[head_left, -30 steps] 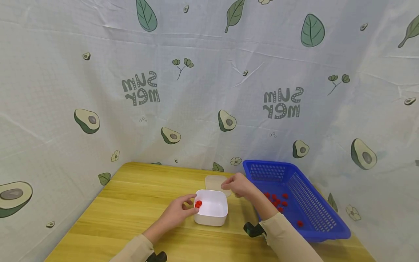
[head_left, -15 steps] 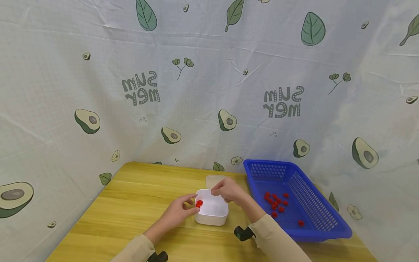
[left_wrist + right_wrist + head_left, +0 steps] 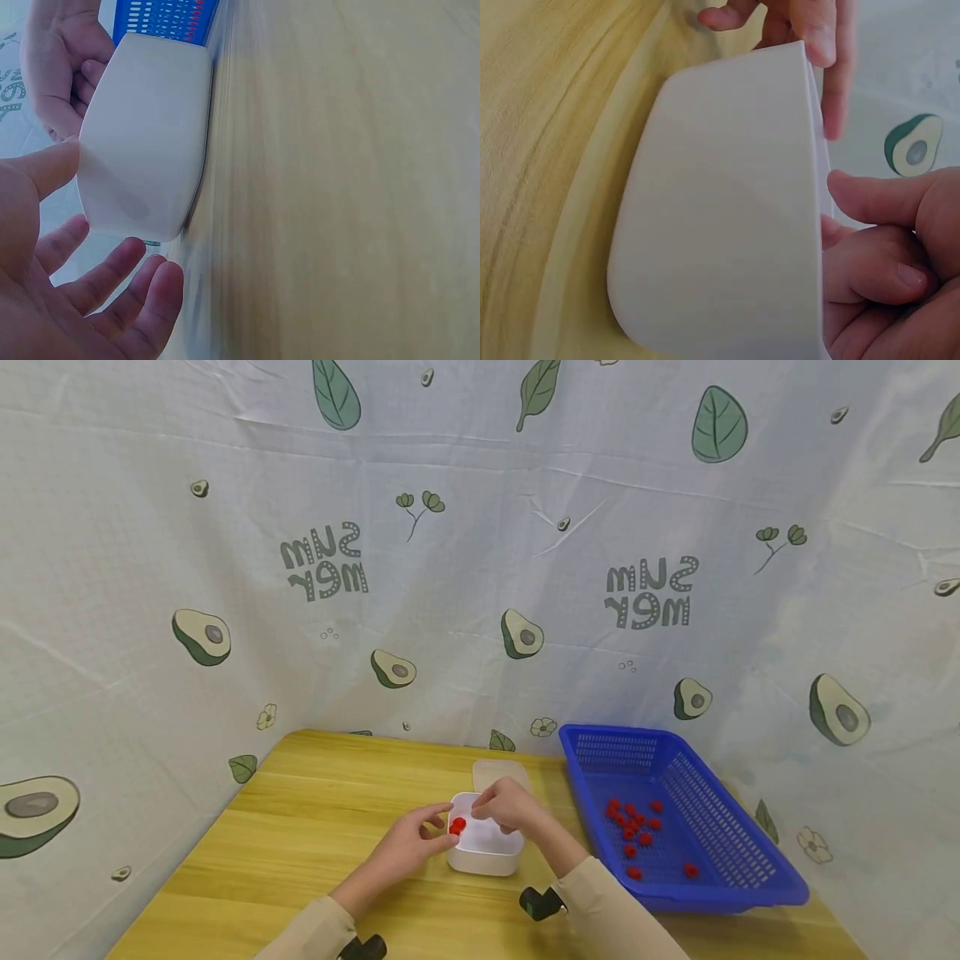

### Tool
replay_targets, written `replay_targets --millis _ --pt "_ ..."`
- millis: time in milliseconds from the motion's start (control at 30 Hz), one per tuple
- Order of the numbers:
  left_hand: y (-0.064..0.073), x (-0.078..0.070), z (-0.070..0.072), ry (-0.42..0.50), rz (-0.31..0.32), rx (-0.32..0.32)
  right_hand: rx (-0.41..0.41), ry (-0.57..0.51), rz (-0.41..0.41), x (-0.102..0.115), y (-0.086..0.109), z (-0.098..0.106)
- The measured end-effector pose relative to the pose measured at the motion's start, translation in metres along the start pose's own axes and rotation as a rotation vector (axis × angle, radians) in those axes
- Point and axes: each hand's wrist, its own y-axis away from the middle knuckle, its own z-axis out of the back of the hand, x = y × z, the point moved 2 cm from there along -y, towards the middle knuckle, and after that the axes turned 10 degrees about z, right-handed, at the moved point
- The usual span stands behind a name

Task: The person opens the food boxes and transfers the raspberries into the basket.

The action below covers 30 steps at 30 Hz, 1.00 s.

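Observation:
A white square box (image 3: pixel 486 862) stands uncovered on the table, with a few small red pieces (image 3: pixel 458 825) inside by its left wall. My left hand (image 3: pixel 405 847) is at that side, thumb and forefinger spread at the rim; in the left wrist view its thumb (image 3: pixel 56 166) touches the rim and the other fingers spread loosely by the wall. Over the box's right half is my right hand (image 3: pixel 512 806), its fingertips at the opening. In the right wrist view the right hand's curled fingers (image 3: pixel 889 270) are partly hidden behind the box wall; I cannot tell whether they hold anything.
A blue perforated basket (image 3: pixel 701 897) stands to the right with several small red pieces (image 3: pixel 630 832) on its floor. A pale flat lid-like square (image 3: pixel 501 768) lies behind the box. The wooden table (image 3: pixel 315 810) ends at a printed curtain (image 3: pixel 457 577).
My right hand has moved left from beside the basket, past the pale square, to over the box. The left hand stays at the box's left side.

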Motion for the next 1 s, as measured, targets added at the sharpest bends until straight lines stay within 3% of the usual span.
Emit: replay_targets --millis 333,733,1000 --pt "0.000 0.001 0.000 -0.004 0.008 0.004 -0.035 0.077 -0.021 -0.007 -0.008 -0.016" --pt "0.000 0.002 -0.004 -0.005 0.008 0.010 -0.066 0.097 -0.068 -0.016 -0.011 -0.033" --pt "0.000 -0.002 -0.001 0.000 0.018 0.000 -0.102 0.058 -0.035 -0.021 -0.015 -0.037"
